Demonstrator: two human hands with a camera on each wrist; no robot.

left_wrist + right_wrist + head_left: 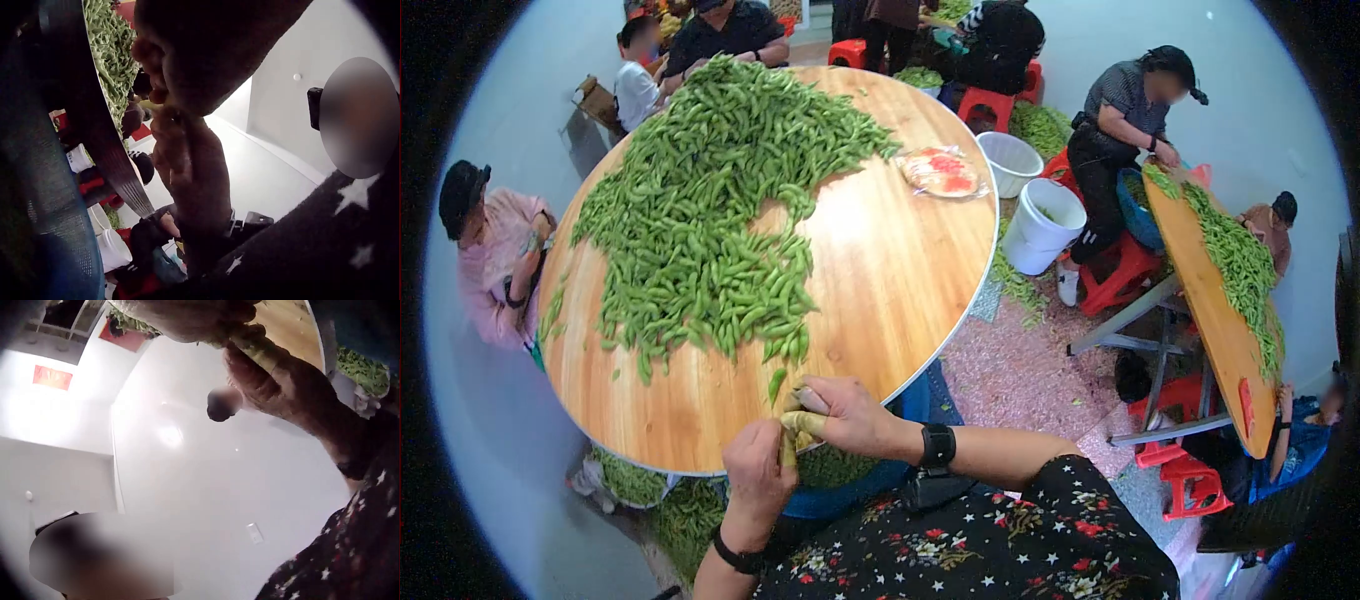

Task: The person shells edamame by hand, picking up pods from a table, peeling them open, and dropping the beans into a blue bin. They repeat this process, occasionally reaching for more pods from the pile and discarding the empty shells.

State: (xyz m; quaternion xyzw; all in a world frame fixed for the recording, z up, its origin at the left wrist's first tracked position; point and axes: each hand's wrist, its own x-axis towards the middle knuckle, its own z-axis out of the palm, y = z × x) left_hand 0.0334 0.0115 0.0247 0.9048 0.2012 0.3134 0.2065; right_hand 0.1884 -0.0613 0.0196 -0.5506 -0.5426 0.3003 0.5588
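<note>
Over the near edge of the round wooden table (pixel 880 300), my left hand (pixel 758 468) and right hand (pixel 850 415) meet, fingers curled and fingertips together. Pale yellowish wraps cover some of the fingers (pixel 802 422). In the right wrist view, a strip of green pod (pixel 215 344) shows between the fingertips, mostly hidden by them. One loose green pod (pixel 776 386) is just beyond my hands. Past it spreads a large heap of green soybean pods (pixel 710 200). Below the table edge, a blue basket (pixel 915 400) stands close to my body.
A wrapped packet (pixel 942 172) lies on the table's right side. White buckets (pixel 1045 228) and red stools (pixel 1120 275) stand on the floor to the right. Several people sit around, some at a second table (pixel 1200 260) with pods. More pods (pixel 700 520) are below at left.
</note>
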